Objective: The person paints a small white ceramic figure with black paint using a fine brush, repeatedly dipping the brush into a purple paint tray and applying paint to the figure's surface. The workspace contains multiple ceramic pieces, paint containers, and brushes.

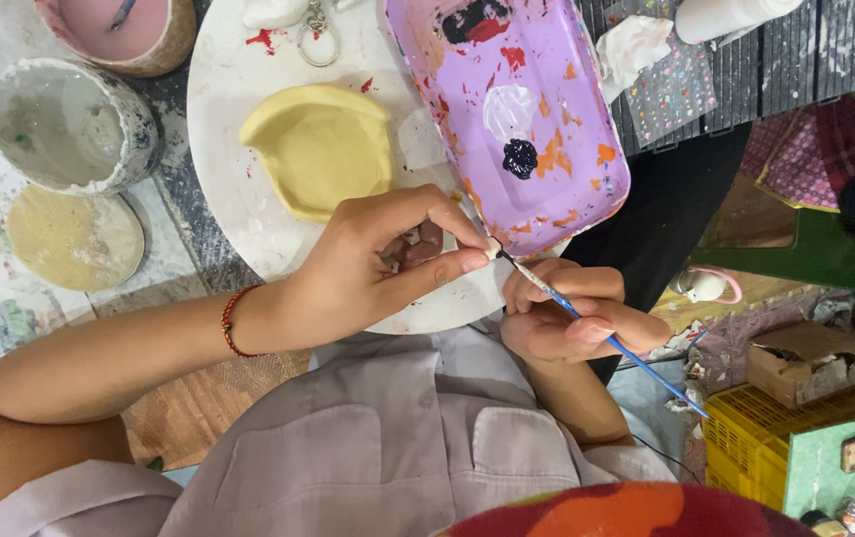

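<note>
My left hand (387, 264), with a red bracelet at the wrist, pinches a small white piece (492, 250) between thumb and forefinger over the near edge of a round white board (223, 89). My right hand (571, 313) holds a thin blue-handled paintbrush (606, 340). Its dark tip touches the small piece. Just beyond my hands lies a purple palette tray (586, 109) with white, dark blue, red and orange paint. A yellow-painted clay dish (320, 144) rests on the board, left of the tray.
A grey-stained cup (69, 124) and a pink-filled cup (119, 30) stand at the far left, with a tan round lid (74, 239) below them. A crumpled tissue (636, 45) lies by the tray. A yellow crate (746, 438) and a cardboard box (805, 368) sit lower right.
</note>
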